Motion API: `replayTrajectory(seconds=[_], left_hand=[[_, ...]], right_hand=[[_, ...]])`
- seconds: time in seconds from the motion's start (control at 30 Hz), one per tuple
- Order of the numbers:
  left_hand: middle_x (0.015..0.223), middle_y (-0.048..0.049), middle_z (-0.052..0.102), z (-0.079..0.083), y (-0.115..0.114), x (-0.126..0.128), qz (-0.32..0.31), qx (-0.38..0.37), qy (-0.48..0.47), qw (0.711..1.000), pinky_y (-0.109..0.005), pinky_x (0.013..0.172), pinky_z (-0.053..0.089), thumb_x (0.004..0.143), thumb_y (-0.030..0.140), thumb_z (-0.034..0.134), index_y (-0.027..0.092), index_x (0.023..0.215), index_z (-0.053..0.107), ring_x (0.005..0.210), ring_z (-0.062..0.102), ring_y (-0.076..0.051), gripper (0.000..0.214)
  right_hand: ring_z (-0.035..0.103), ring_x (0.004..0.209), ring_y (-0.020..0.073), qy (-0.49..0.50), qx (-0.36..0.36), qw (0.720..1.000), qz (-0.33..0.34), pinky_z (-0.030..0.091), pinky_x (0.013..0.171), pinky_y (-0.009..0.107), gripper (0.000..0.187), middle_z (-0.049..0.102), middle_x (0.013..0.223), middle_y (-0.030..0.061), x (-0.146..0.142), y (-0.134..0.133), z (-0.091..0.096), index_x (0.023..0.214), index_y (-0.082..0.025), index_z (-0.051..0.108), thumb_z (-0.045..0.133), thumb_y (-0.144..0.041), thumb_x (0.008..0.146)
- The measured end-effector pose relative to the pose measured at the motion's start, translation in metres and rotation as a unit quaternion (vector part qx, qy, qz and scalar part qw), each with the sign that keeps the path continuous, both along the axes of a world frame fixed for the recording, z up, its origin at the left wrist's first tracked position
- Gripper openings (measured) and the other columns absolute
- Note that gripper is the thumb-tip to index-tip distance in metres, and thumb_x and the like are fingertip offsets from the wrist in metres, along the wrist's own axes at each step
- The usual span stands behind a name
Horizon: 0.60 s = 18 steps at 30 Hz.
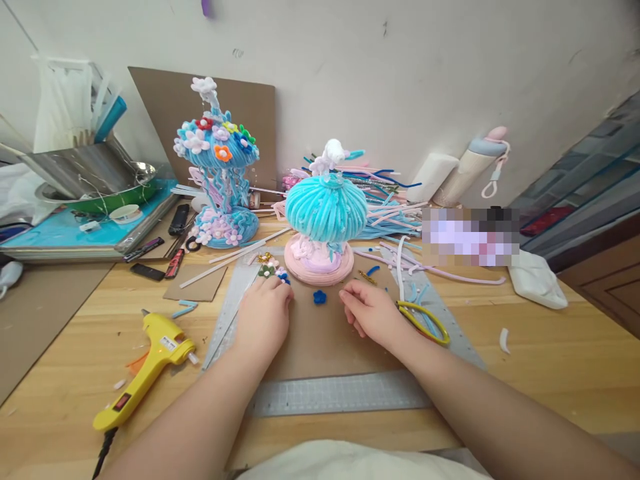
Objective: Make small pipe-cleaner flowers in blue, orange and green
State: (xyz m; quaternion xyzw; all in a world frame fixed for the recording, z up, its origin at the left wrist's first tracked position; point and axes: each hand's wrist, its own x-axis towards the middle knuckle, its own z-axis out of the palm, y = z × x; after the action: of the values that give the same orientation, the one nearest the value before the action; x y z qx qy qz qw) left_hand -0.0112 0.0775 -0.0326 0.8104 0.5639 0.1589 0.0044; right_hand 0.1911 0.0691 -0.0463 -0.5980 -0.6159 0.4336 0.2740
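A small blue chenille-stem flower (319,297) lies on the brown cardboard (320,347) between my hands. My left hand (265,310) rests at the left, its fingers curled just in front of several small flowers (267,270) in green, white and blue. Whatever its fingertips hold, if anything, is hidden. To the right of the blue flower, my right hand (369,310) is closed, thumb and forefinger pinched together; I cannot make out anything in them. Behind stands a turquoise chenille-stem jellyfish-shaped lamp (327,207) on a round pink base (319,270).
A yellow glue gun (155,367) lies at the left. A flower-covered blue chenille lamp (220,157) stands behind it. Yellow-handled scissors (425,321) lie beside my right wrist. Loose chenille stems (385,200) pile up at the back. A grey cutting mat (345,395) lies under the cardboard.
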Motion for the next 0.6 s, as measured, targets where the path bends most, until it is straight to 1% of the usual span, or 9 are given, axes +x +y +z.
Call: replayTrajectory(seconds=[0.07, 0.1, 0.13, 0.17, 0.27, 0.37, 0.43, 0.5, 0.6], left_hand=[[0.083, -0.0061, 0.062, 0.002, -0.001, 0.001, 0.006, 0.006, -0.01, 1.0, -0.035, 0.073, 0.042, 0.079, 0.01, 0.049, 0.019, 0.08, 0.066, 0.084, 0.053, -0.024, 0.019], [0.083, -0.0058, 0.062, 0.003, -0.002, 0.001, 0.004, 0.007, -0.019, 1.0, -0.035, 0.073, 0.042, 0.078, 0.009, 0.049, 0.019, 0.081, 0.065, 0.084, 0.053, -0.024, 0.019], [0.084, -0.0055, 0.062, 0.004, -0.003, 0.002, 0.002, 0.008, -0.031, 0.999, -0.035, 0.073, 0.042, 0.078, 0.009, 0.049, 0.019, 0.081, 0.064, 0.084, 0.053, -0.023, 0.018], [0.083, -0.0051, 0.061, 0.005, -0.004, 0.003, 0.001, 0.008, -0.043, 0.999, -0.034, 0.073, 0.042, 0.078, 0.009, 0.049, 0.019, 0.081, 0.064, 0.084, 0.053, -0.023, 0.018], [0.082, -0.0044, 0.06, 0.008, -0.008, 0.005, -0.005, 0.006, -0.079, 0.997, -0.033, 0.073, 0.042, 0.079, 0.01, 0.048, 0.019, 0.08, 0.062, 0.083, 0.054, -0.022, 0.017], [0.081, -0.0045, 0.06, 0.01, -0.012, 0.007, -0.017, -0.002, -0.101, 0.995, -0.033, 0.073, 0.041, 0.08, 0.012, 0.047, 0.019, 0.08, 0.061, 0.083, 0.054, -0.022, 0.016], [0.081, -0.0048, 0.06, 0.012, -0.014, 0.008, -0.025, -0.008, -0.121, 0.992, -0.033, 0.073, 0.041, 0.08, 0.012, 0.046, 0.019, 0.082, 0.061, 0.084, 0.054, -0.022, 0.016], [0.084, -0.0052, 0.06, 0.013, -0.016, 0.01, -0.033, -0.012, -0.153, 0.988, -0.034, 0.075, 0.042, 0.081, 0.014, 0.046, 0.019, 0.087, 0.06, 0.086, 0.054, -0.022, 0.016], [0.087, -0.0051, 0.061, 0.014, -0.019, 0.012, -0.049, -0.034, -0.197, 0.979, -0.034, 0.076, 0.042, 0.084, 0.02, 0.048, 0.019, 0.092, 0.059, 0.086, 0.054, -0.021, 0.013]], right_hand=[[0.056, 0.054, 0.013, -0.055, 0.117, 0.991, 0.029, 0.044, 0.052, 0.024, 0.019, 0.058, 0.064, -0.0006, 0.002, -0.006, 0.006, 0.073, -0.02, 0.054, 0.043, -0.028, 0.087], [0.059, 0.068, 0.0155, -0.084, 0.182, 0.978, 0.057, 0.046, 0.062, 0.027, 0.018, 0.061, 0.074, 0.0024, 0.002, -0.009, 0.009, 0.077, -0.019, 0.059, 0.045, -0.025, 0.087], [0.059, 0.081, 0.0178, -0.114, 0.238, 0.961, 0.088, 0.046, 0.073, 0.03, 0.018, 0.064, 0.085, 0.0051, 0.001, -0.011, 0.011, 0.084, -0.019, 0.063, 0.045, -0.022, 0.086], [0.057, 0.092, 0.0195, -0.141, 0.275, 0.944, 0.117, 0.044, 0.082, 0.033, 0.02, 0.064, 0.096, 0.0068, -0.001, -0.013, 0.012, 0.093, -0.019, 0.064, 0.045, -0.02, 0.087], [0.051, 0.109, 0.0232, -0.213, 0.29, 0.917, 0.174, 0.034, 0.095, 0.041, 0.03, 0.059, 0.119, 0.0086, -0.009, -0.018, 0.01, 0.114, -0.019, 0.059, 0.046, -0.022, 0.088], [0.046, 0.117, 0.0242, -0.251, 0.282, 0.905, 0.196, 0.026, 0.1, 0.047, 0.035, 0.053, 0.129, 0.0091, -0.017, -0.02, 0.008, 0.123, -0.019, 0.054, 0.044, -0.024, 0.089], [0.044, 0.119, 0.0235, -0.255, 0.281, 0.904, 0.195, 0.023, 0.102, 0.048, 0.037, 0.052, 0.131, 0.0092, -0.019, -0.02, 0.009, 0.125, -0.02, 0.052, 0.044, -0.025, 0.089], [0.045, 0.118, 0.0237, -0.257, 0.28, 0.906, 0.185, 0.022, 0.103, 0.048, 0.039, 0.052, 0.13, 0.0093, -0.017, -0.021, 0.016, 0.126, -0.021, 0.05, 0.048, -0.027, 0.087], [0.047, 0.116, 0.0255, -0.268, 0.282, 0.907, 0.16, 0.025, 0.101, 0.047, 0.04, 0.055, 0.126, 0.0089, -0.004, -0.029, 0.035, 0.124, -0.022, 0.052, 0.051, -0.029, 0.085]])
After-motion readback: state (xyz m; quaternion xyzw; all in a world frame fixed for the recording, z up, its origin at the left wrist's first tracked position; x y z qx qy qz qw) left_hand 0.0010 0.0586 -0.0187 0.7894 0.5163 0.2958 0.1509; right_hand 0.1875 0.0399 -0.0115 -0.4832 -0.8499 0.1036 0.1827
